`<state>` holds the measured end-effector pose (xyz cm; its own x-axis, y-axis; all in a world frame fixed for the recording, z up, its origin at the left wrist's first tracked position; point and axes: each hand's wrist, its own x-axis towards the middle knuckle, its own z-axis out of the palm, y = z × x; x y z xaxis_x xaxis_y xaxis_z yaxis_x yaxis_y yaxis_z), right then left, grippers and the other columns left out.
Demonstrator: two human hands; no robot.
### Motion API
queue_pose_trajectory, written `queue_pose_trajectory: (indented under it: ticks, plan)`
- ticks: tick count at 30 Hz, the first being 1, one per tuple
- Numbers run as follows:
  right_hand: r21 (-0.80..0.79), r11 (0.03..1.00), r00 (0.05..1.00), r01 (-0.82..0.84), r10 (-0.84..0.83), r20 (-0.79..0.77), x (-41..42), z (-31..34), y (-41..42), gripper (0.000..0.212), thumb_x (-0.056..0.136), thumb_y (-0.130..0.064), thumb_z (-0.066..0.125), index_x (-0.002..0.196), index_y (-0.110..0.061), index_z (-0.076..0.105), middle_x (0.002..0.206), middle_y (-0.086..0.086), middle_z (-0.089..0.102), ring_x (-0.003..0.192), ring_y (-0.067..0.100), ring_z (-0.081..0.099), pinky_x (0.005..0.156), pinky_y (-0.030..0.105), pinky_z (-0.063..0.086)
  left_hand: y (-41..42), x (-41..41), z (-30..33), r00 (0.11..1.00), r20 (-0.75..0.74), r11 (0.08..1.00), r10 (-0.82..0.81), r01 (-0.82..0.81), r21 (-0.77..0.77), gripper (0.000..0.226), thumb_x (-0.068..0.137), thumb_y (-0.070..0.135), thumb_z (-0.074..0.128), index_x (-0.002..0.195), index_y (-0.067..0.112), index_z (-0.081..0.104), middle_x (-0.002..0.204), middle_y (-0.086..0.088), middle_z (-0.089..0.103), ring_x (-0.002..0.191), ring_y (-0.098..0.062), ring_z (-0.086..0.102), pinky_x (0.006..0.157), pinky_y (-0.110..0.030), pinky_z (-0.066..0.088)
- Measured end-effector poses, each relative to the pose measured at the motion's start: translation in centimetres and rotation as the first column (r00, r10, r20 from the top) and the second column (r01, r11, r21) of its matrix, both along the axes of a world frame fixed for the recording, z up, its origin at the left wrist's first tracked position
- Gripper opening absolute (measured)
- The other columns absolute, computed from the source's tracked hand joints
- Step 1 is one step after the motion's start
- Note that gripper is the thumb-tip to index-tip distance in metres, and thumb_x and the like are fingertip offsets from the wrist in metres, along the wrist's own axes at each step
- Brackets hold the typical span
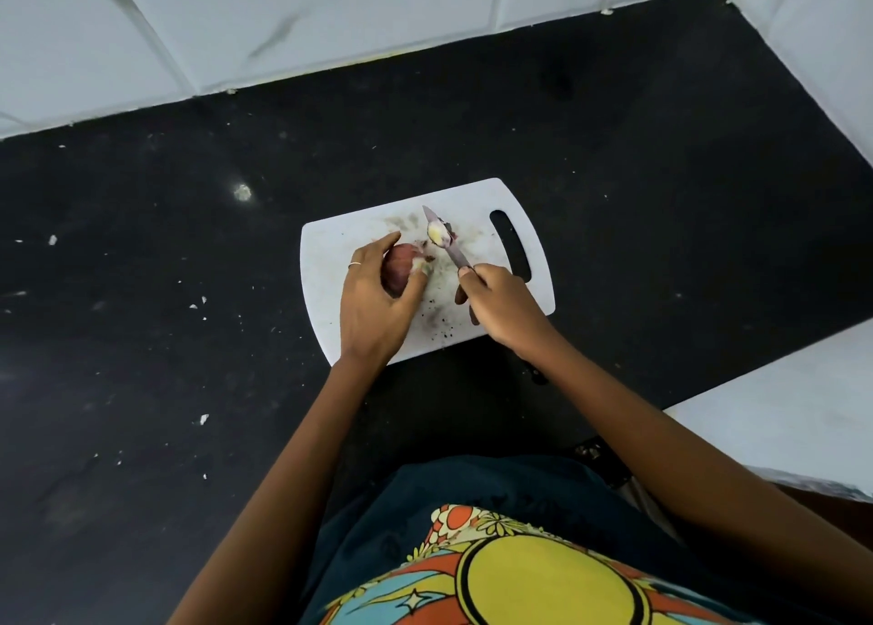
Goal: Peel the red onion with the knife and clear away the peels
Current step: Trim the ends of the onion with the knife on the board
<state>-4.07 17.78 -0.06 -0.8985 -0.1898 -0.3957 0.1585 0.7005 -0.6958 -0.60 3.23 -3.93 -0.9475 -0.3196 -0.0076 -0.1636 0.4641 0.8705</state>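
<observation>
A red onion point(396, 269) lies on a white cutting board point(349, 237). My left hand point(375, 301) grips it from the left, fingers curled round it. My right hand point(500, 305) holds a small knife point(456, 256) by its handle, blade pointing away and to the left. A cut-off onion end point(439, 235), pale yellow on its cut face, sits on or against the blade near its tip. Small bits of peel and dark specks lie on the board between my hands.
The board has a handle slot point(510, 246) at its right end and rests on a black speckled counter point(189, 246). White tiled walls point(283, 20) run along the back and right. Pale scraps dot the counter to the left.
</observation>
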Motion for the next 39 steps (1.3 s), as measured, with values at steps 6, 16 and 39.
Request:
queue_pose_trajectory:
  ticks: [6,16,39]
  plan:
    - [-0.076,0.996,0.998,-0.038,0.034,-0.047,0.3,0.0,-0.2,0.041,0.101,-0.031,0.036,0.087,0.0,0.059,0.056,-0.002,0.048,0.051,0.013,0.044,0.057,0.03,0.035,0.9,-2.8,1.5,0.993,0.101,0.994,0.057,-0.048,-0.095,0.058,0.078,0.072,0.04,0.113,0.032,0.064,0.126,0.01,0.058,0.106,-0.007,0.055,0.104,-0.045,0.027]
    - [-0.227,0.974,1.0,0.015,-0.01,0.023,0.1,-0.3,0.2,0.036,0.101,-0.029,0.038,0.073,-0.014,0.054,0.055,0.001,0.046,0.046,0.01,0.04,0.047,0.023,0.031,0.5,-5.2,1.9,0.973,0.177,0.948,-0.146,0.086,0.306,0.032,0.082,0.056,0.054,0.07,0.026,0.057,0.055,0.005,0.054,0.046,-0.013,0.045,0.085,-0.076,0.03]
    - [-0.305,0.899,0.947,0.315,-0.277,0.161,-1.6,0.5,-0.1,0.036,0.101,-0.028,0.036,0.071,-0.013,0.048,0.055,0.002,0.038,0.043,0.009,0.029,0.035,0.017,0.02,0.2,-6.5,2.7,0.953,0.229,0.98,-0.2,0.194,0.047,0.026,0.098,0.041,0.033,0.103,0.029,0.055,0.075,0.015,0.066,0.083,-0.014,0.064,0.094,-0.052,0.042]
